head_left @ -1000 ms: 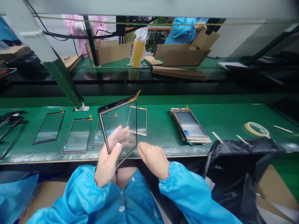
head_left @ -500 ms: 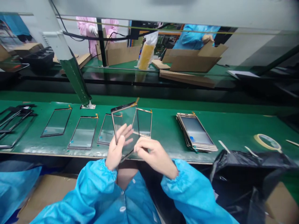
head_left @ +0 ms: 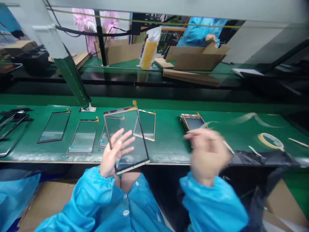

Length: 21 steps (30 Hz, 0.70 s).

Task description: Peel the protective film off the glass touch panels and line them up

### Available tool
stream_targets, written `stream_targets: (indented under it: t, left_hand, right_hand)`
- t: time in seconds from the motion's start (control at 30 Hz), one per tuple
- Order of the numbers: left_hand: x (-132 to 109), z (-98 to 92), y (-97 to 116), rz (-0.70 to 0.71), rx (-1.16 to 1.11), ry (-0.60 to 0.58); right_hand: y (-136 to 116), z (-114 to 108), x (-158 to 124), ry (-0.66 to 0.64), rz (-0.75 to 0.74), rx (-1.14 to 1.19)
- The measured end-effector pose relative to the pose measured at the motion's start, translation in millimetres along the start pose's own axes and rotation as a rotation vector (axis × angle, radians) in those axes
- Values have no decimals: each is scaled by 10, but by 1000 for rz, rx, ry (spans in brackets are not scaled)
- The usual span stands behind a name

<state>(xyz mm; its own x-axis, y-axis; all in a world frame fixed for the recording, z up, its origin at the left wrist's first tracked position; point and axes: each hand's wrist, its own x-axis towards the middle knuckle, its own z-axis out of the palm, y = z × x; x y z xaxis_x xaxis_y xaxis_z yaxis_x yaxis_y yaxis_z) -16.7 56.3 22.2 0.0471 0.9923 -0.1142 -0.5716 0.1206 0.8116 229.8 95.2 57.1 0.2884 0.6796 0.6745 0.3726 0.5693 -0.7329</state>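
Note:
My left hand (head_left: pixel 116 153) holds a clear glass touch panel (head_left: pixel 138 135) upright, its dark frame edged in gold with a small gold tab at the top. The spread fingers show through the glass. My right hand (head_left: pixel 207 154) is blurred by motion, apart from the panel, and hangs above the bench's front edge near a stack of similar panels (head_left: pixel 193 122). Whether it holds anything is hard to see. Several single panels, such as one (head_left: pixel 144 125) just behind the held one, lie on the green bench (head_left: pixel 169 137).
A roll of tan tape (head_left: pixel 270 141) and thin strips lie at the bench's right. A black plastic bag (head_left: pixel 263 159) hangs over its front edge. Behind a glass partition (head_left: pixel 265 42) are cardboard boxes (head_left: pixel 196 58) and co-workers in pink and blue.
My right hand has left the panel and moved right toward the stack. My left hand now turns the panel's face more fully toward me.

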Motion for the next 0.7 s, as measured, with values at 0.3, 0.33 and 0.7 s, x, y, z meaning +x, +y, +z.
stream_targets:
  t: [0.3,0.33,0.7]
  left_hand:
    - [-167,167,171,174,64,115]
    - [-186,179,174,182,67,122]
    - [-387,306,83,358,163,155]
  right_hand:
    - [-131,380,-1036,-314,211,14]
    - [-132,373,-1020,-319,219,24]
    - [-89,417,-1025,-372,439,139]
